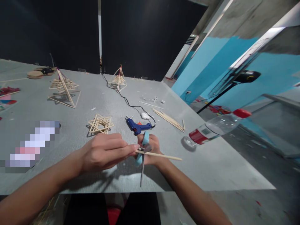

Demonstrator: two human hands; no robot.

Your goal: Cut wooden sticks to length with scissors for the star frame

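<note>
My left hand (105, 151) pinches one end of a thin wooden stick (166, 156) above the near part of the table. The stick points off to the right, past the wrist of my other hand. My right hand (152, 147) is closed round the light blue handles of a pair of scissors (142, 175). Their blades meet the stick close to my left fingertips, and one blade points down toward me. Just beyond my hands lies a blue glue gun (138, 125) with a black cord. A star-shaped stick frame (100, 123) rests to its left.
Two pyramid-shaped stick models (70, 101) (120, 79) stand farther back. Loose sticks (168, 119) lie right of the glue gun, near a red-capped plastic bottle (214, 126). A pixelated flat object (35, 143) is at the left. Dark panels (150, 37) close off the back.
</note>
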